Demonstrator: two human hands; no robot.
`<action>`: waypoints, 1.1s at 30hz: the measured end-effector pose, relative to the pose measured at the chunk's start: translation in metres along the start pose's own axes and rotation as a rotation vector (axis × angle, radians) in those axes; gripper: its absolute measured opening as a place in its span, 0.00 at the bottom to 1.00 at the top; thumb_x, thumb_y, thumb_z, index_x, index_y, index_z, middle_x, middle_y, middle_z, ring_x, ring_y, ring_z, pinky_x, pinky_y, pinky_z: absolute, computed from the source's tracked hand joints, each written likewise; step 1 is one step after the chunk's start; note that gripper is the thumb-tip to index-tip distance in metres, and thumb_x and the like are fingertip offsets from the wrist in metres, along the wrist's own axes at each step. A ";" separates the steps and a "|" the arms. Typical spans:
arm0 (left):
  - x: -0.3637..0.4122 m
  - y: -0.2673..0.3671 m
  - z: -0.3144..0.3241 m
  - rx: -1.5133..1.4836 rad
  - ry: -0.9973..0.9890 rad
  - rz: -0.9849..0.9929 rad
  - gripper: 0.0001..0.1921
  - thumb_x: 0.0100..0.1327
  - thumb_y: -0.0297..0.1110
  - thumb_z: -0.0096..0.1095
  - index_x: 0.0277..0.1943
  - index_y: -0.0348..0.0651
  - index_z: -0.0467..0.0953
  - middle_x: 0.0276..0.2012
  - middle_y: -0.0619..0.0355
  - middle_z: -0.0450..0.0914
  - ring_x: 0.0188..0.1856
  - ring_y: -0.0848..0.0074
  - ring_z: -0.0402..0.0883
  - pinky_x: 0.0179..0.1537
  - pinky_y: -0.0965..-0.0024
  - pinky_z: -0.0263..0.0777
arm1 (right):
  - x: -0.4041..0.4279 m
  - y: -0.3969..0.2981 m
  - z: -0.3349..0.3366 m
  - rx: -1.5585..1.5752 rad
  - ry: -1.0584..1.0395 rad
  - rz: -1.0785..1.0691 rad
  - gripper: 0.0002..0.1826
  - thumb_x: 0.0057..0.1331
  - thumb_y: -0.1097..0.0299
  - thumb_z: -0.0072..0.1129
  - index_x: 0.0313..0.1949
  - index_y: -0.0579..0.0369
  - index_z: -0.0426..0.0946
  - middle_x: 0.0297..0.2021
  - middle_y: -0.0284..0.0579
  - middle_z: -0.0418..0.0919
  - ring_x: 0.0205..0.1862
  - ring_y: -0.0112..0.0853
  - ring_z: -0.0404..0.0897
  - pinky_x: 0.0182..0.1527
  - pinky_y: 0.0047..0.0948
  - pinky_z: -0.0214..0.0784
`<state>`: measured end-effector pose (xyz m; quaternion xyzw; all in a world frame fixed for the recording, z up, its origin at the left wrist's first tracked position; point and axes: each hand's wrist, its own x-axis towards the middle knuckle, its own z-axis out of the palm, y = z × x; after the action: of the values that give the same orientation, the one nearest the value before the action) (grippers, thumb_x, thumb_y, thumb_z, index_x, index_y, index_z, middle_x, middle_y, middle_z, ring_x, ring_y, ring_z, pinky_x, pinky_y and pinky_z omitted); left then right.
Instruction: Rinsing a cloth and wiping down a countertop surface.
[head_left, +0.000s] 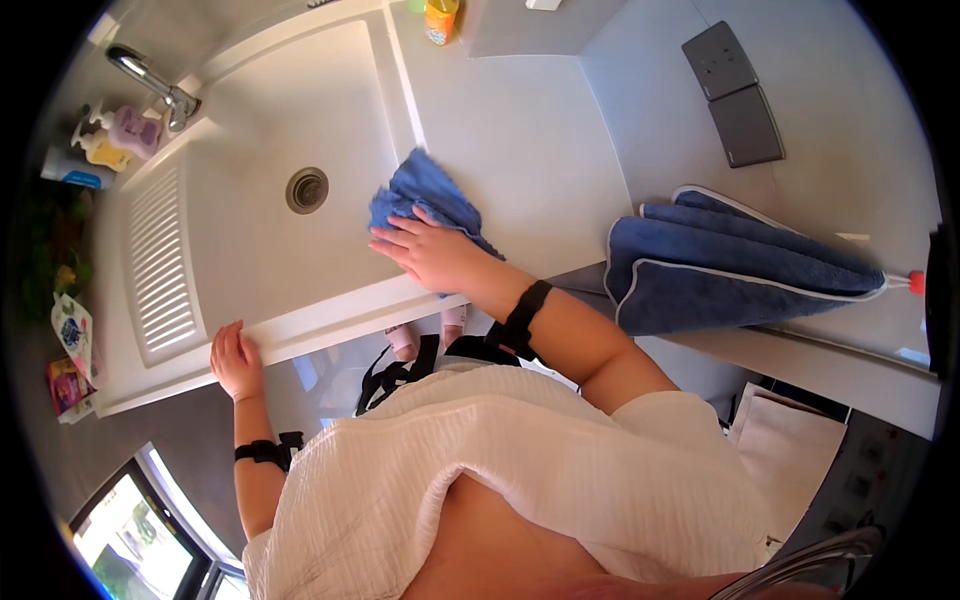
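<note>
A blue cloth lies crumpled over the right rim of a white sink, beside the flat white counter. My right hand rests palm down on the cloth with its fingers spread, pressing on it near the sink's front edge. My left hand lies on the sink's front rim at the left, its fingers over the edge, holding nothing. The round metal drain shows in the basin left of the cloth. A ribbed washboard is moulded into the sink's left side.
A chrome faucet stands at the back left, near pump bottles. An orange-labelled bottle stands at the back. On the right a dark blue towel hangs from a red hook, below grey wall plates.
</note>
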<state>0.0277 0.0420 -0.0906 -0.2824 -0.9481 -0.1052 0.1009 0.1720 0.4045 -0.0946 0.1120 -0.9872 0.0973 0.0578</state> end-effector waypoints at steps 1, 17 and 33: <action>0.000 -0.001 0.000 -0.004 0.004 0.009 0.13 0.59 0.35 0.45 0.43 0.45 0.75 0.43 0.55 0.76 0.49 0.61 0.72 0.51 0.61 0.64 | -0.004 -0.002 -0.003 0.101 0.039 0.048 0.26 0.56 0.63 0.50 0.56 0.48 0.64 0.60 0.40 0.60 0.62 0.38 0.57 0.61 0.49 0.45; -0.004 0.002 0.001 -0.002 0.006 0.020 0.13 0.60 0.35 0.44 0.44 0.45 0.75 0.44 0.56 0.76 0.50 0.62 0.72 0.51 0.60 0.63 | -0.098 0.053 -0.056 0.006 0.054 0.492 0.29 0.57 0.59 0.49 0.59 0.49 0.60 0.61 0.44 0.58 0.61 0.45 0.59 0.58 0.51 0.50; -0.006 -0.007 -0.009 -0.039 -0.094 0.052 0.18 0.65 0.41 0.37 0.46 0.39 0.73 0.45 0.50 0.74 0.50 0.56 0.70 0.53 0.57 0.62 | -0.048 0.212 -0.056 0.066 -0.033 0.630 0.44 0.50 0.45 0.56 0.65 0.38 0.48 0.67 0.36 0.43 0.68 0.35 0.41 0.65 0.47 0.33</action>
<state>0.0295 0.0309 -0.0847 -0.3135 -0.9420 -0.1077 0.0535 0.1746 0.6292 -0.0845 -0.1959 -0.9705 0.1405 0.0051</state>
